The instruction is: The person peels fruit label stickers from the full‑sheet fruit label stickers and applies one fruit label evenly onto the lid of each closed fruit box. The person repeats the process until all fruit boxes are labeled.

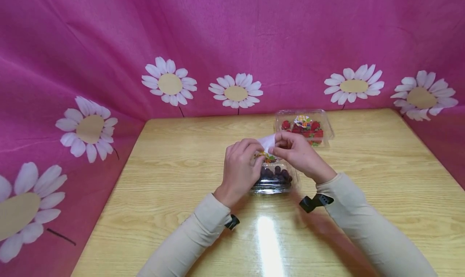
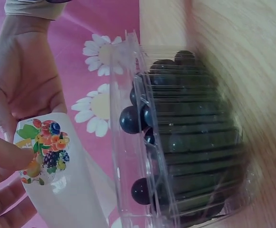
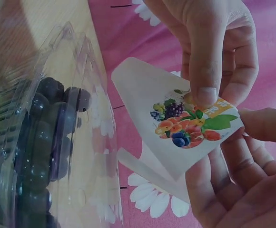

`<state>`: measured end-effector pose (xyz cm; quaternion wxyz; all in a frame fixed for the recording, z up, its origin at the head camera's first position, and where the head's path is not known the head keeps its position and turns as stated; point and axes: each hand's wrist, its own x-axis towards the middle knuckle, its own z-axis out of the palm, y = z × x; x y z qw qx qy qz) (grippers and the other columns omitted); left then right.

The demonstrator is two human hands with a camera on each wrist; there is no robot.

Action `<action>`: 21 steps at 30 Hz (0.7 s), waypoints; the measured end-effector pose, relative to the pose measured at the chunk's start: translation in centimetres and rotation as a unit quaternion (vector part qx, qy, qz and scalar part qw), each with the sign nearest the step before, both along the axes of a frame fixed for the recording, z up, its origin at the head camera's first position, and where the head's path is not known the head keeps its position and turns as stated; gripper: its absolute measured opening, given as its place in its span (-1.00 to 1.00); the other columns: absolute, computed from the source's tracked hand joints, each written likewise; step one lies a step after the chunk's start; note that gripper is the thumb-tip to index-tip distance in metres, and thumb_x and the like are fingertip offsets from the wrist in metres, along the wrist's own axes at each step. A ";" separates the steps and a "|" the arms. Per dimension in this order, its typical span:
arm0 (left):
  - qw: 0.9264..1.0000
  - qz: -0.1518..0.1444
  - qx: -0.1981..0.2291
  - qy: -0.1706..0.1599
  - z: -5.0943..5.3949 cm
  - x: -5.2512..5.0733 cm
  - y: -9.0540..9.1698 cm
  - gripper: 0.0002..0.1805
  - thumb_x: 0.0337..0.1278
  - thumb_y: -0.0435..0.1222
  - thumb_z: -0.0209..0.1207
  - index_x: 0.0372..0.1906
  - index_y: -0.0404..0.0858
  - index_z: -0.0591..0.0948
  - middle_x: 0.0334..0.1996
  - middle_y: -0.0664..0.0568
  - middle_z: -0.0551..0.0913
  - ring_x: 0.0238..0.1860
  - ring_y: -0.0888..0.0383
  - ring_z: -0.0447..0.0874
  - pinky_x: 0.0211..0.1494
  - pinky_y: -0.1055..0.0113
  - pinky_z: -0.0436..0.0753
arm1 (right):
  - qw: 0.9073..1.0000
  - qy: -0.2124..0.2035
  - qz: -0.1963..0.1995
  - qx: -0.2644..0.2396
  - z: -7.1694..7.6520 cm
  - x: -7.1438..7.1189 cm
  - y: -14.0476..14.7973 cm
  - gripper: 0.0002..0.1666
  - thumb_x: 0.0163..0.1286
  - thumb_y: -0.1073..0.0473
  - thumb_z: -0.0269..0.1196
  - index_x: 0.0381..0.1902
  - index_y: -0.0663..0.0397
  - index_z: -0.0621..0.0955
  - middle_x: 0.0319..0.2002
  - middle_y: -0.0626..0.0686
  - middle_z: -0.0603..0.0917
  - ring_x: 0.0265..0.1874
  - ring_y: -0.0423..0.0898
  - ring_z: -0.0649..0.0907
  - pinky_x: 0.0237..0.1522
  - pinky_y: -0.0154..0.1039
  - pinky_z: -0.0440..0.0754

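Both hands hold a white sticker sheet [image 1: 267, 142] printed with colourful fruit, raised above a clear plastic box [image 1: 272, 187]. Thumb and fingers of my left hand [image 1: 241, 166] pinch it, the thumb lying over the printed fruit label [image 3: 195, 126]. At the sheet's other edge, my right hand [image 1: 298, 154] pinches it between thumb and fingers. Part of the white paper [image 3: 152, 171] hangs as a separate folded flap. Dark round grapes [image 2: 131, 118] fill the ribbed box below. The box stands on the table, touched by neither hand.
Behind the hands, a second clear box [image 1: 328, 131] holds strawberries [image 1: 316, 136] and bears a fruit label [image 1: 302, 121] on top. The wooden table [image 1: 174, 180] meets a pink curtain with white daisies [image 1: 236, 93] at its back and left edges.
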<state>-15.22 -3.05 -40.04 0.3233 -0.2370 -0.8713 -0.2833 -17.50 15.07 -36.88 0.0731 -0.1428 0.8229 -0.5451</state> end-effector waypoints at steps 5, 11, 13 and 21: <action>1.000 -0.010 0.025 -0.013 0.1 0.1 0.0 -0.91 0.00 -0.39 0.37 -0.36 -0.18 0.70 -0.19 0.05 0.74 -0.10 0.12 0.71 0.04 0.13 0.60 | 1.000 -0.003 0.000 -0.003 -0.3 0.0 0.0 -0.86 0.37 0.33 0.23 -0.16 0.29 0.56 -0.36 0.01 0.65 -0.40 -0.21 0.59 -0.29 -0.28 0.62; 0.999 -0.011 0.031 -0.033 -0.1 0.2 0.1 -0.91 0.05 -0.38 0.35 -0.30 -0.19 0.71 -0.16 0.04 0.74 -0.08 0.13 0.71 0.05 0.14 0.60 | 1.000 0.000 -0.005 -0.002 -0.6 0.1 0.1 -0.88 0.36 0.32 0.24 -0.20 0.28 0.55 -0.39 -0.03 0.63 -0.44 -0.24 0.57 -0.32 -0.27 0.62; 0.999 -0.011 0.031 -0.033 -0.2 0.3 0.0 -0.89 0.06 -0.37 0.36 -0.27 -0.19 0.71 -0.15 0.04 0.74 -0.06 0.12 0.71 0.05 0.15 0.60 | 1.000 0.004 -0.006 0.000 -0.6 0.1 0.1 -0.88 0.36 0.32 0.25 -0.22 0.28 0.54 -0.41 -0.04 0.62 -0.45 -0.24 0.56 -0.34 -0.27 0.60; 0.999 -0.025 0.036 -0.025 -0.2 -0.2 -0.1 -0.94 0.02 -0.39 0.36 -0.37 -0.20 0.72 -0.17 0.05 0.73 -0.07 0.11 0.70 0.01 0.15 0.58 | 1.000 0.010 0.006 0.017 -0.3 0.0 0.1 -0.88 0.39 0.32 0.22 -0.29 0.25 0.49 -0.41 0.01 0.57 -0.46 -0.21 0.50 -0.39 -0.35 0.50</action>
